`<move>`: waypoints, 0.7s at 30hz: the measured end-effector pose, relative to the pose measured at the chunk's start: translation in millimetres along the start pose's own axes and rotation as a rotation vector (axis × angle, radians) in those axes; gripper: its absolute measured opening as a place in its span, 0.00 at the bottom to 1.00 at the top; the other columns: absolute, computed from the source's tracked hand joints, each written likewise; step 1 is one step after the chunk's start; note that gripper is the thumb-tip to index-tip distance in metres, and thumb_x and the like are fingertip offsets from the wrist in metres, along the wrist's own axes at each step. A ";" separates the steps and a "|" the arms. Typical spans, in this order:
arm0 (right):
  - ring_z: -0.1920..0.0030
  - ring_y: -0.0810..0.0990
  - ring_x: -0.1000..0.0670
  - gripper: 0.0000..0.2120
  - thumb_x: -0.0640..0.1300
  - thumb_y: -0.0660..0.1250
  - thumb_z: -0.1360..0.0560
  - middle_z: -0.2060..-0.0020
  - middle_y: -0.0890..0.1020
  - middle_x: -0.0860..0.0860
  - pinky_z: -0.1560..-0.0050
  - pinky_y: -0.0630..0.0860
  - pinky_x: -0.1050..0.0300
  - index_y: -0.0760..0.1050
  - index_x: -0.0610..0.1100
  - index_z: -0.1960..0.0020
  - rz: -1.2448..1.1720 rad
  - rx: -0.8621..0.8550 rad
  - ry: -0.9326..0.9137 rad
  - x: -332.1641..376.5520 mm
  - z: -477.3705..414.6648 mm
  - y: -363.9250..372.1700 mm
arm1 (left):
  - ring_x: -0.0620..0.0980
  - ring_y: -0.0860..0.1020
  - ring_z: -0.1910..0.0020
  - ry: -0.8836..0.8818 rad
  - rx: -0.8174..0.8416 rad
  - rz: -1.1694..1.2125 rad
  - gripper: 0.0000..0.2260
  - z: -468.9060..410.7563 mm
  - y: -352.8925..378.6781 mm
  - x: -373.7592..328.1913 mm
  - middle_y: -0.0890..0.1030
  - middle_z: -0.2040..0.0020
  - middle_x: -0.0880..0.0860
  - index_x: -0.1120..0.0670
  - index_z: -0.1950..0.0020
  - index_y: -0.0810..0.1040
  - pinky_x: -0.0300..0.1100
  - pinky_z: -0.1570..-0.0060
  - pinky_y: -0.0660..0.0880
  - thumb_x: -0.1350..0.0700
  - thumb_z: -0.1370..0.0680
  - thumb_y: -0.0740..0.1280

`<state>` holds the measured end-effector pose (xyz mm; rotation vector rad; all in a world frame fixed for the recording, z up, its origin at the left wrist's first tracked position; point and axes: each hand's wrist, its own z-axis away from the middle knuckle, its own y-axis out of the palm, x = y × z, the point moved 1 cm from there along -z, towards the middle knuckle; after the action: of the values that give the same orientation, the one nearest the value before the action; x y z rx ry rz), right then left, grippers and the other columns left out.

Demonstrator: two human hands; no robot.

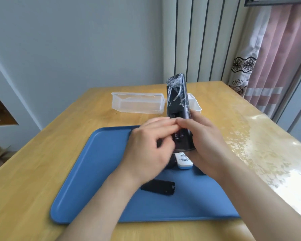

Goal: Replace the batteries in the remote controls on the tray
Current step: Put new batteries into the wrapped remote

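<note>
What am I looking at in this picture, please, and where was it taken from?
There is no machine here: a person wears a camera on the head, so this single view looks forward and down at their own two bare hands. The right hand holds a black remote wrapped in clear film, upright, with its battery bay open and batteries showing. The left hand has its fingertips at that bay; whether they pinch anything is too blurred to tell. Below lies a blue tray on a wooden table. On the tray are a loose black battery cover and a white remote, partly hidden. A clear plastic box sits behind the tray.
</note>
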<state>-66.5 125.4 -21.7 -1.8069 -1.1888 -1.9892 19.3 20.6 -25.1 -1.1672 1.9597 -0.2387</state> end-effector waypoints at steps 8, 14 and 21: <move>0.56 0.84 0.42 0.14 0.29 0.55 0.20 0.56 0.81 0.42 0.51 0.82 0.42 0.71 0.38 0.38 0.228 -0.029 -0.049 -3.1 -4.4 -7.4 | 0.35 0.74 0.67 -0.230 0.830 -0.247 0.09 0.4 -24.6 -6.8 0.80 0.63 0.39 0.45 0.53 0.83 0.28 0.66 0.68 0.50 0.31 0.76; 0.60 0.83 0.42 0.15 0.29 0.56 0.22 0.51 0.81 0.33 0.57 0.80 0.44 0.72 0.39 0.38 0.174 -0.031 -0.003 -3.4 0.1 -5.1 | 0.40 0.76 0.63 -0.149 0.937 -0.378 0.12 7.6 -8.2 0.3 0.79 0.61 0.42 0.45 0.53 0.80 0.37 0.63 0.74 0.49 0.33 0.77; 0.64 0.81 0.48 0.16 0.52 0.60 0.19 0.60 0.84 0.46 0.69 0.75 0.59 0.78 0.42 0.41 -0.006 -0.094 0.168 -11.8 1.6 2.2 | 0.47 0.75 0.77 -0.447 0.254 0.788 0.11 -6.7 -33.4 -0.7 0.78 0.70 0.52 0.55 0.57 0.75 0.35 0.77 0.72 0.65 0.33 0.74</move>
<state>-61.2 120.8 -31.7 -1.6394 -1.0687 -2.1856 36.2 1.2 -2.8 -0.2020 1.7652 0.1752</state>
